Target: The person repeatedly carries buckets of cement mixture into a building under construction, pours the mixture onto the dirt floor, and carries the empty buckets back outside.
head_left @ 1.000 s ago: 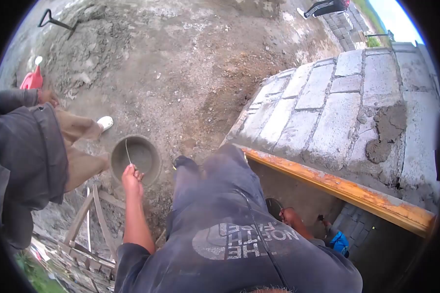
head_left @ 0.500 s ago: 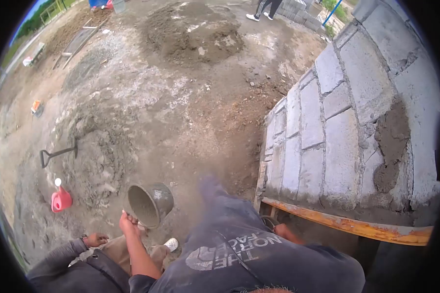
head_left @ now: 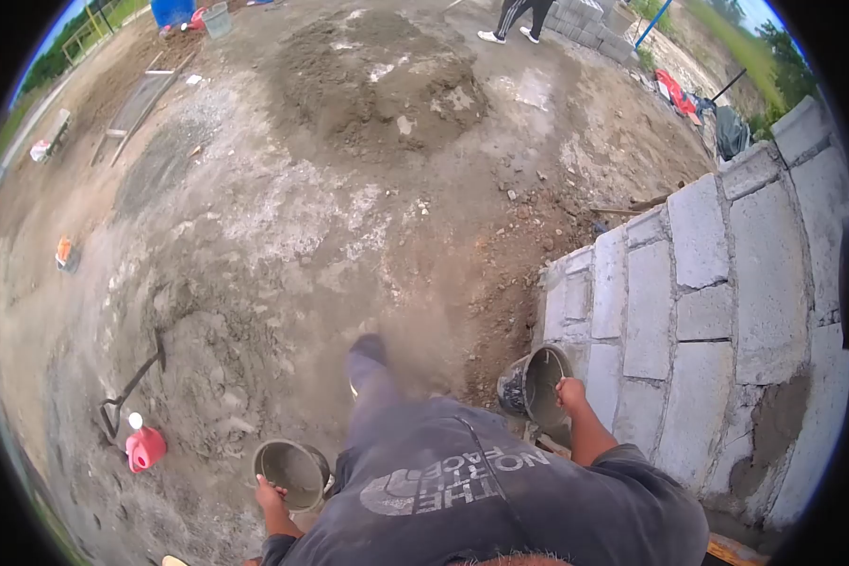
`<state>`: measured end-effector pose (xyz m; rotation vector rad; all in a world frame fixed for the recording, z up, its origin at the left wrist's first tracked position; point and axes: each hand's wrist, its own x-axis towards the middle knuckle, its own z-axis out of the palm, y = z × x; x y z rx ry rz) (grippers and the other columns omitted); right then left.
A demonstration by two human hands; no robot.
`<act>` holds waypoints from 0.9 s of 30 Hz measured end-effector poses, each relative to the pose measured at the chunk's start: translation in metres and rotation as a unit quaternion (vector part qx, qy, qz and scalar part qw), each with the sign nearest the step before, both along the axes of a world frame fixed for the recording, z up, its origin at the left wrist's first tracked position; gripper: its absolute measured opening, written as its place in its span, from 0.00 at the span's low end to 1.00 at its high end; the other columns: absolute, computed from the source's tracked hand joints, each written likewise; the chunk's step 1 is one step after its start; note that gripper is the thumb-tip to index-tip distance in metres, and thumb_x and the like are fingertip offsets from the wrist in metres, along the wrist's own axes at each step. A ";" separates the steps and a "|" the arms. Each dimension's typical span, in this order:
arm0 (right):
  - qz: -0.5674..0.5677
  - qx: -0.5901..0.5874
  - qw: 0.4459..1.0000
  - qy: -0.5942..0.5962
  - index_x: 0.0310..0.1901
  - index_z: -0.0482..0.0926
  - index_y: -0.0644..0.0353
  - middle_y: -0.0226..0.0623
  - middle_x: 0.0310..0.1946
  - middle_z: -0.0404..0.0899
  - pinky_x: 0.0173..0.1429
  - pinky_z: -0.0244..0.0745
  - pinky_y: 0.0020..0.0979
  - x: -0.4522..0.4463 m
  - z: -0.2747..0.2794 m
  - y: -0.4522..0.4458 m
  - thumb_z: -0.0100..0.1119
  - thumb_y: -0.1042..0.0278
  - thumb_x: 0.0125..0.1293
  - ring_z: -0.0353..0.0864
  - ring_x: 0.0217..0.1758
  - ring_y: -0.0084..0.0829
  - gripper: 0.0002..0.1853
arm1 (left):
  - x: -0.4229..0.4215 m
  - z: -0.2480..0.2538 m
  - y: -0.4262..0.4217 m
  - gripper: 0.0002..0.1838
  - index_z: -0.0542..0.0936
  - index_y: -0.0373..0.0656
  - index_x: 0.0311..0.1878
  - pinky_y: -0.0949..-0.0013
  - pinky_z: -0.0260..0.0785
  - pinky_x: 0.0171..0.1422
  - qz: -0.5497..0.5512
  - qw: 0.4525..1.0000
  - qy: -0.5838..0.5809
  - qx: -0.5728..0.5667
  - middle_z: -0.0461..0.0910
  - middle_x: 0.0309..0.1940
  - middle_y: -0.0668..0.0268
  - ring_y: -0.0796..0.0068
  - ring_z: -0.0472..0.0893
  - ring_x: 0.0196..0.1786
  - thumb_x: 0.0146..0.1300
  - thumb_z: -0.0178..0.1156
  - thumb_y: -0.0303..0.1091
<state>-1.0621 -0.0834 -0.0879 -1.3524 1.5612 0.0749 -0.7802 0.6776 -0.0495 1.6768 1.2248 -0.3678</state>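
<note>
My left hand (head_left: 272, 492) is closed on the handle of a grey bucket (head_left: 313, 460), which hangs low beside my left leg with its mouth facing up. On the other side, my right hand (head_left: 568, 391) grips a second bucket (head_left: 513, 385) by its thin handle. That bucket hangs tilted, close to the grey block wall (head_left: 657, 307). Both buckets look coated with mortar inside; how much they hold I cannot tell. One foot (head_left: 368, 351) is stretched forward over the dirt.
To the left lie a pink watering can (head_left: 145, 448), a shovel (head_left: 134, 387) and wet mortar (head_left: 222, 363). A large mound of mix (head_left: 377, 85) rises ahead. Another person's legs (head_left: 517, 21) show at the far end, near stacked blocks (head_left: 589, 28). Rubble (head_left: 509, 283) lines the wall.
I have moved forward along the wall. The right bucket has come into view in my right hand. The left bucket now hangs more upright, and the nearby person has almost left view.
</note>
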 end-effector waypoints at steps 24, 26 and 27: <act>0.392 -0.079 0.881 0.252 0.35 0.82 0.56 0.41 0.40 0.82 0.50 0.76 0.41 0.131 -0.078 0.039 0.72 0.66 0.43 0.82 0.43 0.42 0.15 | 0.650 -0.006 -0.426 0.23 0.75 0.40 0.29 0.67 0.64 0.33 -0.358 0.924 -0.134 -0.024 0.71 0.21 0.67 0.73 0.70 0.24 0.71 0.49 0.50; 0.251 -0.039 0.950 0.182 0.35 0.82 0.59 0.42 0.39 0.82 0.48 0.77 0.41 0.144 -0.087 0.017 0.69 0.66 0.47 0.82 0.40 0.43 0.12 | 0.687 0.002 -0.474 0.22 0.77 0.39 0.31 0.66 0.62 0.33 -0.385 0.912 -0.145 0.009 0.72 0.23 0.67 0.74 0.70 0.26 0.71 0.48 0.48; 0.127 -0.002 0.984 0.126 0.35 0.81 0.60 0.42 0.37 0.82 0.45 0.78 0.40 0.164 -0.081 0.006 0.67 0.66 0.51 0.82 0.38 0.42 0.11 | 0.705 0.008 -0.491 0.21 0.77 0.39 0.33 0.66 0.61 0.34 -0.399 0.904 -0.148 0.031 0.73 0.24 0.67 0.74 0.70 0.27 0.72 0.47 0.48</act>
